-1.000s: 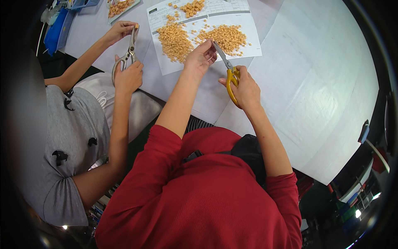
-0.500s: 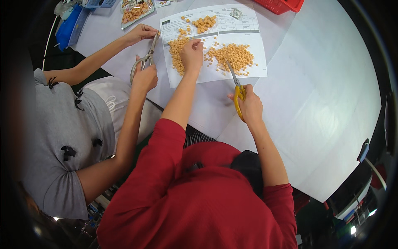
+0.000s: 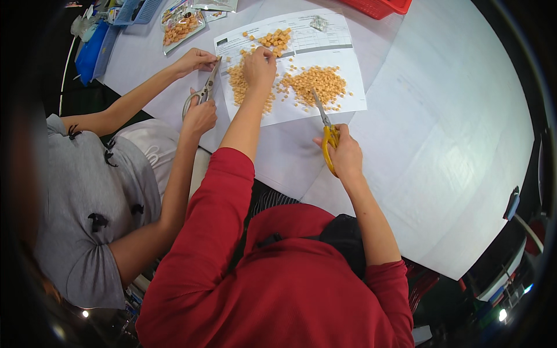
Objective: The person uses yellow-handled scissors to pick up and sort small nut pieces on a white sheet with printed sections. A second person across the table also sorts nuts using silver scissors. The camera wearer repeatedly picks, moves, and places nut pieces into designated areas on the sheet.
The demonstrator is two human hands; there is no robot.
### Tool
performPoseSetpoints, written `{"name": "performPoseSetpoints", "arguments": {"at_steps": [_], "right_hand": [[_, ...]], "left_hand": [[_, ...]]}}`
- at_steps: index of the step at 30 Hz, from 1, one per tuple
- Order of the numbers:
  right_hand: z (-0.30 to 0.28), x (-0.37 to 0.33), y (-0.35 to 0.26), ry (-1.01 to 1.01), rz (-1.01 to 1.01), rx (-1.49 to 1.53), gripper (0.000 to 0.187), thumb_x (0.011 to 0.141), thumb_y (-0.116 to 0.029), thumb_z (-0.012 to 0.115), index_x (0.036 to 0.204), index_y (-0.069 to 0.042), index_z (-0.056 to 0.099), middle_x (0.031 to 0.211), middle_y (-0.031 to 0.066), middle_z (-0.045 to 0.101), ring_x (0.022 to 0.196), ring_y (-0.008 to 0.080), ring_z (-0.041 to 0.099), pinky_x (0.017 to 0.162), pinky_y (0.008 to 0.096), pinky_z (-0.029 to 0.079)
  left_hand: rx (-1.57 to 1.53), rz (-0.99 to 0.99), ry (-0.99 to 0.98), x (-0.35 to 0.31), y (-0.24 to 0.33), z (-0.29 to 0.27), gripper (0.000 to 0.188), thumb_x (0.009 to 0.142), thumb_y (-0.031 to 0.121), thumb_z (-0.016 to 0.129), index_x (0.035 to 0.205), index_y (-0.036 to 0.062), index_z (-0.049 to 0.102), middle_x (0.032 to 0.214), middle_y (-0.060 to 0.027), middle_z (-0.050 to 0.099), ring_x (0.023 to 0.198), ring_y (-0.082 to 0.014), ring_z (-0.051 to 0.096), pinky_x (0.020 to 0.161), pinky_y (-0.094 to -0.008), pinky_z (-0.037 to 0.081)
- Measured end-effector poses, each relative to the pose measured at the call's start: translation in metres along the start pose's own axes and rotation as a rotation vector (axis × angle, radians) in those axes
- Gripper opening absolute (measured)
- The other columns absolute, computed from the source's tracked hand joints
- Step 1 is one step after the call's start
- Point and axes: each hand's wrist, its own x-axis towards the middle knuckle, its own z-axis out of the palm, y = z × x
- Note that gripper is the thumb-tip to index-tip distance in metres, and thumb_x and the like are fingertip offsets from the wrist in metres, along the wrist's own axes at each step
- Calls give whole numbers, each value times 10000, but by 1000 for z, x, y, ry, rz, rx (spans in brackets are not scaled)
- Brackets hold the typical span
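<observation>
Left hand (image 3: 259, 65) is up at top centre, fingertips pinched together on orange cubes (image 3: 316, 84) spread over the paper (image 3: 348, 64). Right hand (image 3: 346, 156), mid-frame, fingers clamped round yellow scissors (image 3: 325, 129), blades pointing into the pile. Co-worker's hands at upper left grip grey scissors (image 3: 203, 93).

Workroom: white table (image 3: 441, 133), storage baskets (image 3: 380, 6).

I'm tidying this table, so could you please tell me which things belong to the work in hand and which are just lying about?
In use:
left hand on orange pieces
right hand holding yellow scissors
paper sheet

Lying about:
red basket
blue basket
bag of pieces
</observation>
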Motion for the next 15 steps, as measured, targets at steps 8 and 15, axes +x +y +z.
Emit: {"name": "performPoseSetpoints", "arguments": {"at_steps": [8,15], "right_hand": [[-4,-3,-10,-12,-39,73,539,779,-404,718,1108,-39,497,917,167,648,834,334,646,682,415,512],[-2,-8,-17,41,-112,61,632,756,-502,707,1132,-41,495,992,173,633,878,337,636,730,425,502]], "left_hand": [[-897,-362,-184,-32,13,-16,168,789,149,712,918,53,662,818,-28,667,729,-80,576,623,-228,438],[-1238,-640,-450,-82,26,-48,161,792,118,716,933,55,670,844,4,662,703,-36,543,605,-188,394]]}}
